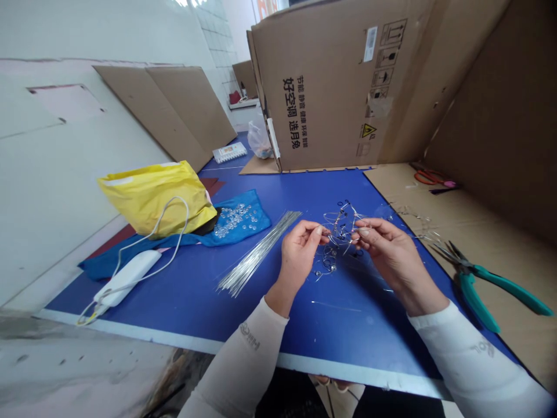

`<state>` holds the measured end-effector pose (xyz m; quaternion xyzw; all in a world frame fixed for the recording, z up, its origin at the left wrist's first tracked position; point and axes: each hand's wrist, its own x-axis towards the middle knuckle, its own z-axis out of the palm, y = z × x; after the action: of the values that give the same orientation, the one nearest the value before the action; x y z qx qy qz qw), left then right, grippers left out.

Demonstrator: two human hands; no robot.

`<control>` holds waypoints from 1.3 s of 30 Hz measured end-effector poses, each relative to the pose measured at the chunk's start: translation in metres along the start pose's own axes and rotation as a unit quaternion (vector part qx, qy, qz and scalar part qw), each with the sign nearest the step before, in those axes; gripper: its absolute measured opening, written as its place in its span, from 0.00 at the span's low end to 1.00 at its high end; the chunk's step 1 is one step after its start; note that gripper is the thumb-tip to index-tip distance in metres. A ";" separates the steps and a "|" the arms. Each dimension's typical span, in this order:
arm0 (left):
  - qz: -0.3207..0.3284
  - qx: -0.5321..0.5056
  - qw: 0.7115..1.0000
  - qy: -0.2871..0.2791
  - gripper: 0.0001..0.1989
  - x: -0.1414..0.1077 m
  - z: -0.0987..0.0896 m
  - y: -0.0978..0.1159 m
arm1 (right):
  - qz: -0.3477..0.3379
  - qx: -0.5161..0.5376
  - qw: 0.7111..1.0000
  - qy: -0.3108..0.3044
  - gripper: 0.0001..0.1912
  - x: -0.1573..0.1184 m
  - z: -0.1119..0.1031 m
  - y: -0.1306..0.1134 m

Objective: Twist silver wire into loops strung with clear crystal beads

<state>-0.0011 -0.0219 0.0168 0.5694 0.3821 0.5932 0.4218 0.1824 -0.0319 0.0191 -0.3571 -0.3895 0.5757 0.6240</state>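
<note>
table edge (174,338) below left hand (298,255), right hand (391,255)

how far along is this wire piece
It looks partly done, though the end point can't be told from here. Done: a looped, twisted wire form has already been shaped. In hand: the left hand and right hand pinch that form between their fingertips. Left: a bundle of straight silver wires lies unbent, and clear beads sit loose on a blue cloth.
</note>
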 end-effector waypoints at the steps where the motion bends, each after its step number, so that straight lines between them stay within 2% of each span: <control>1: 0.001 0.000 1.000 0.000 0.08 0.000 0.000 0.000 | 0.002 0.002 1.000 0.001 0.12 0.000 0.000 0.000; 7: -0.011 0.020 1.000 -0.006 0.07 0.002 -0.001 -0.005 | 0.016 0.021 1.000 0.012 0.12 0.001 -0.001 0.003; 9: -0.010 0.067 0.998 -0.004 0.07 0.003 -0.002 -0.009 | 0.014 0.026 0.999 0.028 0.12 0.005 -0.004 0.004; 11: -0.005 0.167 0.986 0.003 0.07 0.005 -0.005 -0.013 | -0.006 0.024 0.998 0.057 0.12 0.012 -0.010 0.006; 14: -0.011 0.369 0.928 -0.038 0.10 0.009 -0.012 -0.017 | -0.065 -0.011 0.992 0.108 0.10 0.024 -0.023 0.010; 16: -0.021 0.459 0.885 -0.076 0.14 0.011 -0.018 -0.018 | -0.104 -0.062 0.983 0.138 0.10 0.032 -0.034 0.016; 18: -0.044 0.503 0.856 -0.112 0.17 0.011 -0.022 -0.017 | -0.127 -0.127 0.971 0.160 0.10 0.039 -0.044 0.023; 21: -0.063 0.514 0.840 -0.164 0.21 0.010 -0.024 -0.020 | -0.152 -0.252 0.940 0.174 0.10 0.047 -0.058 0.033; 23: -0.050 0.508 0.844 -0.161 0.21 0.009 -0.023 -0.025 | -0.163 -0.345 0.914 0.142 0.12 0.050 -0.064 0.038; 26: -0.024 0.478 0.869 -0.125 0.15 0.009 -0.022 -0.036 | -0.175 -0.465 0.860 0.116 0.16 0.051 -0.069 0.042; 28: -0.016 0.444 0.889 -0.107 0.11 0.010 -0.022 -0.041 | -0.182 -0.515 0.830 0.114 0.18 0.052 -0.070 0.043; 30: -0.013 0.428 0.898 -0.101 0.09 0.012 -0.023 -0.043 | -0.186 -0.539 0.813 0.117 0.20 0.052 -0.071 0.043; 35: -0.011 0.392 0.916 -0.082 0.09 0.016 -0.026 -0.038 | -0.210 -0.553 0.790 0.161 0.26 0.046 -0.066 0.036; 37: -0.028 0.346 0.936 -0.065 0.09 0.018 -0.026 -0.038 | -0.211 -0.533 0.804 0.158 0.24 0.041 -0.059 0.032; 39: -0.064 0.282 0.956 -0.046 0.08 0.019 -0.025 -0.038 | -0.196 -0.502 0.833 0.124 0.21 0.035 -0.049 0.028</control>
<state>-0.0233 0.0103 -0.0136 0.6661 0.5500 0.4061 0.2982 0.2146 0.0053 -0.0250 -0.6058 -0.6062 0.1177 0.5017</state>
